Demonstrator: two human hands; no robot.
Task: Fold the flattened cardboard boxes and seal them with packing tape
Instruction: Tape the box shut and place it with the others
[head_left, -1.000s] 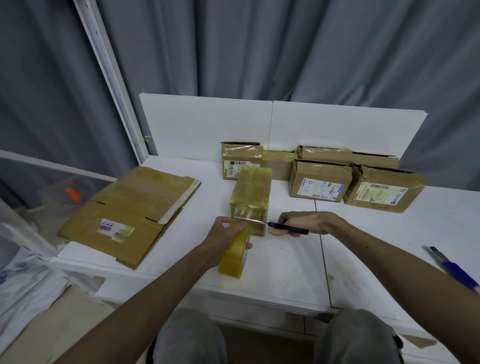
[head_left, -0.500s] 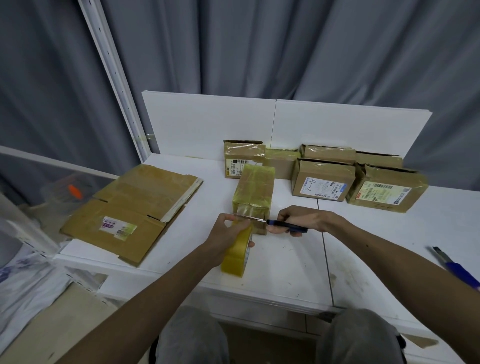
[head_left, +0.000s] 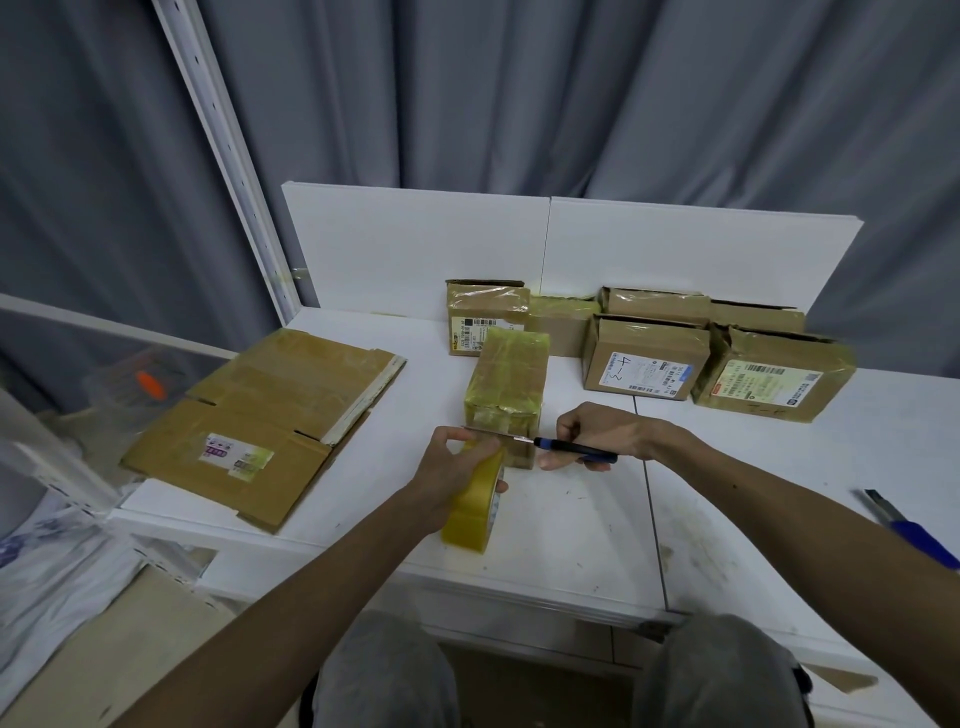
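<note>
- Grey curtains (head_left: 519, 104) hung behind a white worktop (head_left: 571, 519).
- Left hand (head_left: 452, 467) gripped the tape roll (head_left: 475, 512) beside the taped box (head_left: 506, 387).
- Right hand (head_left: 602, 434) gripped a knife (head_left: 571, 447).

Your white worktop (head_left: 571, 519) carries flattened cardboard (head_left: 260, 415) lying at its left edge. 1 taped box (head_left: 506, 379) stands near the middle, 6 sealed boxes (head_left: 644, 358) crowd together along the back panel, and a blue cutter (head_left: 909, 530) lies well apart at the far right.
</note>
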